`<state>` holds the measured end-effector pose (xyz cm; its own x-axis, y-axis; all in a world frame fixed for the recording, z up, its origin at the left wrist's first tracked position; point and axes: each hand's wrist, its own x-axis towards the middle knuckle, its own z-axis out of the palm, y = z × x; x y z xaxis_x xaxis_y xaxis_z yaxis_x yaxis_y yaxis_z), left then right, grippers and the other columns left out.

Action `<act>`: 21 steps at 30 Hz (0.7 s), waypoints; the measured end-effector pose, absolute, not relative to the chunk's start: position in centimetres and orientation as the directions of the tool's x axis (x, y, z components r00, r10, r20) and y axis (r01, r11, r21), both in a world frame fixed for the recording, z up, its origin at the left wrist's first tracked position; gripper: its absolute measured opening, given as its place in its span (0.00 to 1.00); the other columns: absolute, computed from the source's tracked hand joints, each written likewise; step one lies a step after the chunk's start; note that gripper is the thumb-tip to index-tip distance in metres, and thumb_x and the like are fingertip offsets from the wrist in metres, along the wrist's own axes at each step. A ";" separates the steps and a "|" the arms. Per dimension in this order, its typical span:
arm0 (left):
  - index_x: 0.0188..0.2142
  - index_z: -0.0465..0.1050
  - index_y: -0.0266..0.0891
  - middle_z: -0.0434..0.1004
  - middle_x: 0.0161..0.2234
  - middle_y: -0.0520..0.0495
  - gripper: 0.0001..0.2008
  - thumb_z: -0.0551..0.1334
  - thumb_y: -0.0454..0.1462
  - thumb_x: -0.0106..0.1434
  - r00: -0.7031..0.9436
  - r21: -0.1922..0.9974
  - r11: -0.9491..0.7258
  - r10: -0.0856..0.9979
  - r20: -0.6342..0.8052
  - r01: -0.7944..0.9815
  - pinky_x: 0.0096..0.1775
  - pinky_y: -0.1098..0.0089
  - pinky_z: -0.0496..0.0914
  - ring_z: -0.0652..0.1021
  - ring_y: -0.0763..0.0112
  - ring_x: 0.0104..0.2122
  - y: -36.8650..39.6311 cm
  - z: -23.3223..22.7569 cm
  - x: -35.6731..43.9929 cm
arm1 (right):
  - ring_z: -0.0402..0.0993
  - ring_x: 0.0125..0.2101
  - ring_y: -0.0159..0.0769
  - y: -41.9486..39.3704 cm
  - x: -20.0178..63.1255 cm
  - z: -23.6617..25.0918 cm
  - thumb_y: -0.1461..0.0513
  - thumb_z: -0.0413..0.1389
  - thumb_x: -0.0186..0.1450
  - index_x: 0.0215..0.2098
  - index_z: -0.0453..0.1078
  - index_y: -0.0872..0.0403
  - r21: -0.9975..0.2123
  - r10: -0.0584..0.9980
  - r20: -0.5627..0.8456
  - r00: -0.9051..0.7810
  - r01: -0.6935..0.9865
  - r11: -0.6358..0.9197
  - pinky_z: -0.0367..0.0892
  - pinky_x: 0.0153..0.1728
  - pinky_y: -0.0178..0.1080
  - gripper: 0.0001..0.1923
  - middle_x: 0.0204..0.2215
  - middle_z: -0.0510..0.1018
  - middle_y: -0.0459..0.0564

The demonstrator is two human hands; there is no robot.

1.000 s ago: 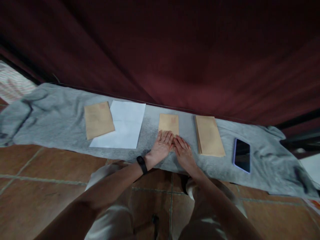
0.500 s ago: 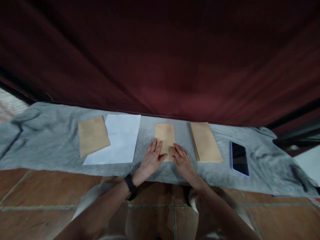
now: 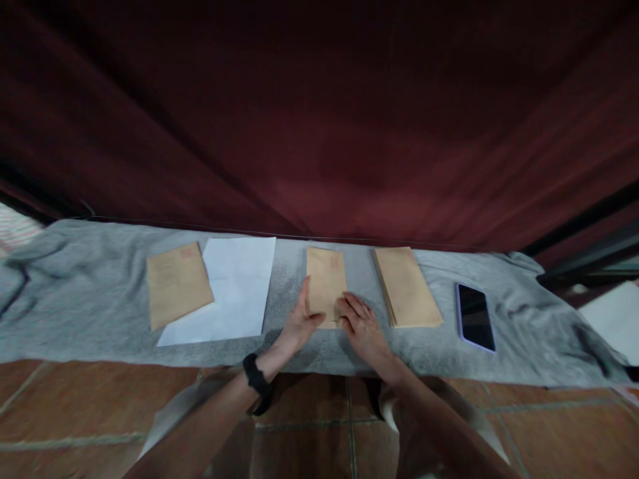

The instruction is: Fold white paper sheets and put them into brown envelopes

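Note:
A brown paper envelope (image 3: 323,279) with a faint reddish printed mark near its top right lies before me on a grey cloth. My left hand (image 3: 299,320) holds its left side, the thumb over the lower left corner and the fingers along the edge, partly hidden. On the lower right edge, my right hand (image 3: 363,326) grips with bent fingers, the thumb near the bottom. A narrow strip like a second layer shows along the envelope's bottom edge. Right of it rests a stack of brown envelopes (image 3: 407,286).
Another brown envelope (image 3: 178,285) overlaps white paper (image 3: 237,286) at the left. A phone (image 3: 475,316) in a purple case lies right of the stack. The grey cloth (image 3: 100,293) covers a long narrow surface against a dark red fabric (image 3: 319,146).
My left hand has turned from lying flat on the envelope to gripping its left edge. My right fingers have curled at the lower right edge. The view has shifted slightly.

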<state>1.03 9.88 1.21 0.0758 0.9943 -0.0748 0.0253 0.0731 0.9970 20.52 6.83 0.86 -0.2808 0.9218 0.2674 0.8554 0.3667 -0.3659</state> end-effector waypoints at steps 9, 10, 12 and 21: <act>0.76 0.35 0.49 0.77 0.55 0.43 0.53 0.69 0.41 0.63 0.106 0.988 0.017 0.994 -0.001 -0.152 0.47 0.64 0.77 0.80 0.64 0.45 9.0 5.8 2.8 | 0.78 0.51 0.43 5.9 19.0 3.7 0.64 0.50 0.73 0.71 0.61 0.53 -0.347 0.926 0.254 -0.280 0.867 0.357 0.77 0.49 0.42 0.28 0.57 0.76 0.59; 0.76 0.34 0.52 0.77 0.53 0.45 0.52 0.69 0.42 0.65 0.134 0.985 0.014 0.991 0.010 -0.170 0.44 0.66 0.77 0.80 0.66 0.43 8.9 6.2 2.9 | 0.79 0.48 0.42 6.1 19.1 3.8 0.66 0.48 0.73 0.70 0.62 0.52 -0.373 0.934 0.250 -0.256 0.865 0.337 0.78 0.45 0.40 0.28 0.56 0.76 0.58; 0.76 0.34 0.54 0.77 0.50 0.46 0.50 0.67 0.46 0.67 0.148 0.975 0.003 0.989 0.030 -0.221 0.40 0.68 0.77 0.80 0.68 0.40 8.8 6.6 3.0 | 0.80 0.43 0.40 6.7 19.5 3.9 0.65 0.45 0.74 0.68 0.65 0.51 -0.486 0.947 0.271 -0.173 0.824 0.290 0.78 0.40 0.38 0.26 0.54 0.76 0.57; 0.68 0.60 0.42 0.81 0.42 0.45 0.40 0.73 0.45 0.60 0.181 0.918 0.336 0.936 -0.302 -0.209 0.38 0.67 0.77 0.82 0.65 0.37 9.5 5.4 3.2 | 0.78 0.27 0.38 8.3 19.0 3.9 0.44 0.64 0.59 0.39 0.76 0.52 -0.964 0.982 -0.146 0.122 -0.241 -0.113 0.77 0.29 0.39 0.22 0.32 0.82 0.48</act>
